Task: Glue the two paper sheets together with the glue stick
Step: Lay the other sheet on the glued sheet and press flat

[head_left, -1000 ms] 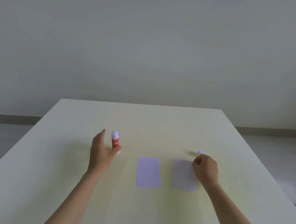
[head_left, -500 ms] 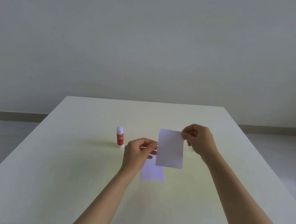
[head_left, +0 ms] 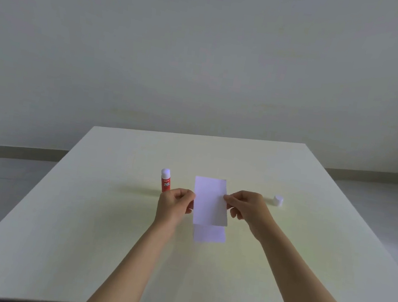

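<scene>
Both hands, left hand (head_left: pixel 174 205) and right hand (head_left: pixel 246 207), now pinch the upper sheet (head_left: pixel 210 201) by its edges, brought over the lower sheet (head_left: pixel 209 234); glue stick (head_left: pixel 165 180) stands released; joining looks imminent.

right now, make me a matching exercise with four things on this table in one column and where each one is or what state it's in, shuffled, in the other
Things
1. glue stick
2. white cap
3. upper paper sheet
4. lower paper sheet

Places or states
A. lies flat on the table, partly hidden
B. stands upright, beyond the left hand
C. sits alone, to the right of the right hand
D. pinched at its side edges by both hands

Pairs: 1-B, 2-C, 3-D, 4-A
</scene>
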